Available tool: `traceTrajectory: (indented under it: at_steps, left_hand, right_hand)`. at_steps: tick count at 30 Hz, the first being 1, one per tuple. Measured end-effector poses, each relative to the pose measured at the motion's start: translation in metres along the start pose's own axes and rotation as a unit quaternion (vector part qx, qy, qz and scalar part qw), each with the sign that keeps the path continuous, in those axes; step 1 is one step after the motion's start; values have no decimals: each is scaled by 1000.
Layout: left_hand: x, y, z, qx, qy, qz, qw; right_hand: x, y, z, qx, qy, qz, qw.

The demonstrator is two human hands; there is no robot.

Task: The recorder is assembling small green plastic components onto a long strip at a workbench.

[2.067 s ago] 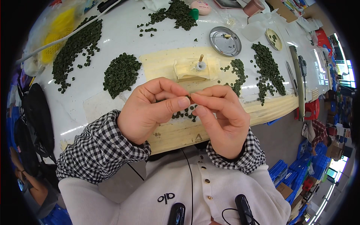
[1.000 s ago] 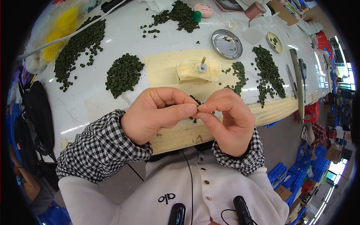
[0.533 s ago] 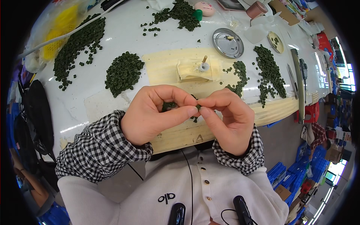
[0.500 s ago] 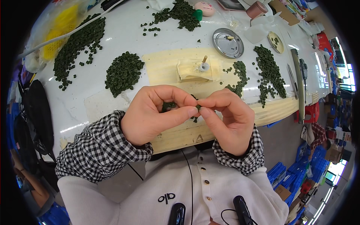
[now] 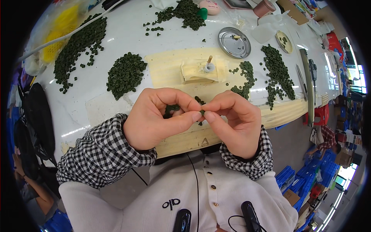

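Note:
My left hand (image 5: 160, 118) and my right hand (image 5: 235, 121) meet fingertip to fingertip above the near edge of the table. Between the pinched thumbs and forefingers of both is one small dark green round piece (image 5: 202, 112). More green pieces (image 5: 171, 110) show inside the curl of my left hand; whether they are held there or lie beneath I cannot tell. A few loose pieces (image 5: 199, 100) lie behind the fingertips. Just beyond my hands, a paper-wrapped block (image 5: 199, 73) carries a small pot (image 5: 209, 68) with a stick in it.
Heaps of like green pieces lie left (image 5: 125, 75), far left (image 5: 83, 44), at the back (image 5: 189, 15) and right (image 5: 277, 71). A round metal lid (image 5: 234, 42) and a small dish (image 5: 284, 41) sit at the back right. Tweezers (image 5: 301, 83) lie by the right edge. Two other people are at the sides.
Both hands keep their pinch on the small green piece, with only slight finger shifts. The whole view has moved a little.

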State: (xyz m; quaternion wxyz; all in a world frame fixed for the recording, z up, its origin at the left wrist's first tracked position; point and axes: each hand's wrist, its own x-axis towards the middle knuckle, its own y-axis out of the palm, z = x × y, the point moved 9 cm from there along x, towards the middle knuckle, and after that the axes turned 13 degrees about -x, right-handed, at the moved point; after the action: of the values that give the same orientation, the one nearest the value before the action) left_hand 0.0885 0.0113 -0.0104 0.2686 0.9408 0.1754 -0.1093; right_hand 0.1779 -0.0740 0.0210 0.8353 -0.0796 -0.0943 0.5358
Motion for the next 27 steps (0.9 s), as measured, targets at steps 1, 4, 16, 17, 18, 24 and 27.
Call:
traceTrajectory:
  at_steps: [1, 4, 16, 17, 18, 24, 27]
  left_hand:
    - [0, 0, 0, 0, 2, 3, 1000]
    - [1, 0, 0, 4, 12, 8, 1000]
    - [10, -16, -4, 94, -10, -19, 995]
    - [9, -15, -1, 52, -30, -21, 998]
    - [8, -14, 0, 11, -50, -23, 998]
    - [10, -8, 11, -214, -69, 15, 974]
    - [10, -8, 14, -236, -71, 21, 969]
  right_hand:
    - [0, 0, 0, -1, -2, 0, 1000]
    - [0, -1, 0, -4, -4, -7, 1000]
    - [-2, -39, 13, -290, -53, -29, 955]
    - [-3, -38, 16, -323, -82, -27, 943]
    - [-3, -35, 18, -364, -100, -3, 926]
    - [-11, -10, 24, -557, -230, 44, 797]
    - [-22, 5, 30, -623, -304, 59, 718]
